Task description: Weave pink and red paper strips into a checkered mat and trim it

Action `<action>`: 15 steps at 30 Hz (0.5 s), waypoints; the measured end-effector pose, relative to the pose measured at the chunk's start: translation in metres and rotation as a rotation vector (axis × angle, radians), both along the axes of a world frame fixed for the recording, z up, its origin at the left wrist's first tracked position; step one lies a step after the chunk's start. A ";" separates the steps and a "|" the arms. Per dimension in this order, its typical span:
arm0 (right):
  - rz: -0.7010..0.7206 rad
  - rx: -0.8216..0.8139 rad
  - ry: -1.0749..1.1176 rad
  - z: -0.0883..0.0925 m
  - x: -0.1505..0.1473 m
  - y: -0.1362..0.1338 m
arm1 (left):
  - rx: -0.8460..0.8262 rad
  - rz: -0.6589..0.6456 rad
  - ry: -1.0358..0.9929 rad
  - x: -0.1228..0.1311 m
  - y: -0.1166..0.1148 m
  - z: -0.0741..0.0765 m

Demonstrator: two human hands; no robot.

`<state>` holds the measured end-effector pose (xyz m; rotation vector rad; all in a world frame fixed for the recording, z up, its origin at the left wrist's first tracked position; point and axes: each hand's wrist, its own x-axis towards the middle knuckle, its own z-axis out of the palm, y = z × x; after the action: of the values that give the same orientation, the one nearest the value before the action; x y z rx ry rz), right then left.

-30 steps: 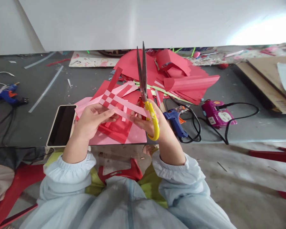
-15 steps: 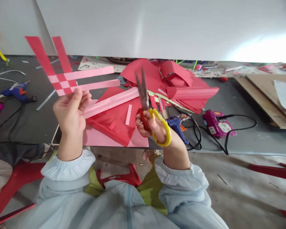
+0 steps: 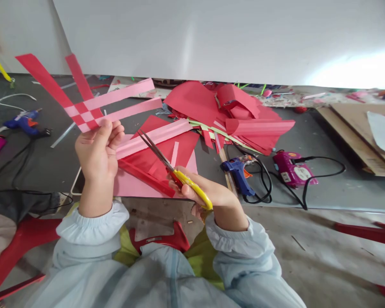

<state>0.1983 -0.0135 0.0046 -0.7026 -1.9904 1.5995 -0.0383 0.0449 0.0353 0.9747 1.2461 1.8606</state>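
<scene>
Between the thumb and fingers of my left hand (image 3: pixel 99 147) is the lower corner of a woven paper piece (image 3: pixel 84 114). Red and pink strips cross in a small checkered patch, with two red ends fanning up left and two pink ends pointing right. My right hand (image 3: pixel 195 186) is closed around the scissors (image 3: pixel 175 171), which have yellow and red handles. Their blades are slightly apart and point up and left, clear of the woven piece. Below lie red paper (image 3: pixel 158 167), a long folded pink strip (image 3: pixel 155 137) and a pink sheet (image 3: pixel 128 185).
A heap of red paper (image 3: pixel 192 100) lies at the back. To the right are a blue glue gun (image 3: pixel 240 173), a purple box (image 3: pixel 291 167) with a black cable, and cardboard (image 3: pixel 356 132). Another blue glue gun (image 3: pixel 24 122) lies left. A white panel (image 3: pixel 211 38) stands behind.
My right hand has moved down and left, and the scissors have swung from pointing up to pointing up-left. The woven piece in my left hand has tilted slightly to the left.
</scene>
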 end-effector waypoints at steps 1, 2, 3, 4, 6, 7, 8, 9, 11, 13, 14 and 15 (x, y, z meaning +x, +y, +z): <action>0.002 0.000 -0.010 0.000 0.000 0.000 | 0.018 0.002 0.009 0.003 -0.002 0.001; 0.001 -0.002 -0.017 0.000 -0.001 0.000 | 0.049 0.019 0.029 0.006 -0.003 0.001; 0.000 -0.002 -0.023 0.000 -0.001 0.000 | 0.085 0.041 0.058 0.009 -0.004 0.001; -0.001 -0.003 -0.026 -0.002 -0.001 0.000 | 0.120 0.060 0.097 0.010 -0.005 0.001; -0.010 -0.001 -0.020 -0.005 -0.001 0.000 | 0.171 0.092 0.188 0.013 -0.006 -0.002; -0.013 -0.002 -0.014 -0.006 0.000 0.000 | 0.183 0.105 0.230 0.013 -0.005 -0.003; -0.013 -0.007 -0.005 -0.008 0.000 0.000 | 0.188 0.117 0.262 0.013 -0.005 -0.005; -0.012 -0.017 0.002 -0.009 0.000 -0.001 | 0.191 0.127 0.278 0.014 -0.004 -0.007; -0.018 -0.053 0.017 -0.011 0.000 -0.002 | 0.191 0.132 0.276 0.014 -0.003 -0.009; -0.027 -0.101 0.035 -0.011 0.000 -0.003 | 0.184 0.100 0.267 0.013 -0.003 -0.011; -0.035 -0.119 0.045 -0.010 0.000 -0.003 | 0.173 0.079 0.271 0.013 -0.004 -0.012; -0.039 -0.129 0.055 -0.010 0.000 -0.003 | 0.139 0.037 0.286 0.011 -0.006 -0.012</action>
<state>0.1982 -0.0168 -0.0050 -0.7330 -1.8364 1.7172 -0.0270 0.0393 0.0230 1.3388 1.3177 1.9047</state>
